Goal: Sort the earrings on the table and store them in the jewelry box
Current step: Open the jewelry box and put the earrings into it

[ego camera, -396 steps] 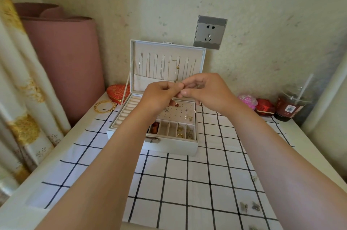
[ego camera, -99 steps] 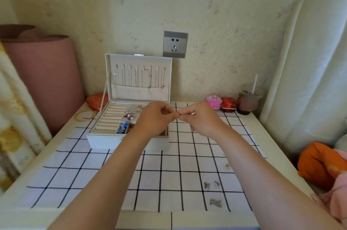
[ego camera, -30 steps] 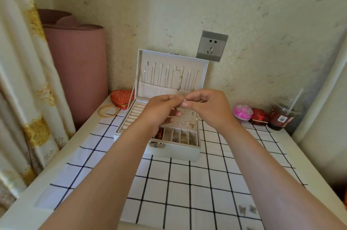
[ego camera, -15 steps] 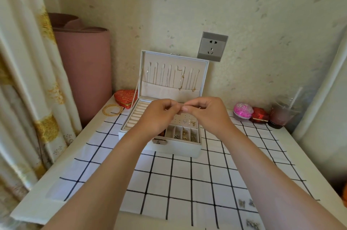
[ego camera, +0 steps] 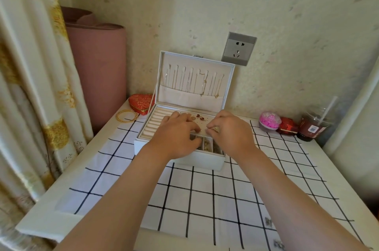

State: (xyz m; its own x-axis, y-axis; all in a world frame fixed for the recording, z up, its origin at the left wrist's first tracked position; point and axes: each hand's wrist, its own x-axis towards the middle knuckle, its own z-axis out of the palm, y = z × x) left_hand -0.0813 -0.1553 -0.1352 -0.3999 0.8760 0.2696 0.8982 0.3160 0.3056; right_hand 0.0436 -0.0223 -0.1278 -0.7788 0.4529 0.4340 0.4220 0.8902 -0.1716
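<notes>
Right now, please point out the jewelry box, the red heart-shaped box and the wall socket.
jewelry box (ego camera: 205,161), head view, on its white front wall.
red heart-shaped box (ego camera: 141,103), head view, middle of its lid.
wall socket (ego camera: 239,48), head view, centre of its grey plate.

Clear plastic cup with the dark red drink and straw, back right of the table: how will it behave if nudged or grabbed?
The clear plastic cup looks partly filled, so probably bottom-heavy and steady against a light push. Its thin-looking wall would likely flex under a firm squeeze. The white straw leans out of the top, so tipping might spill.
</notes>
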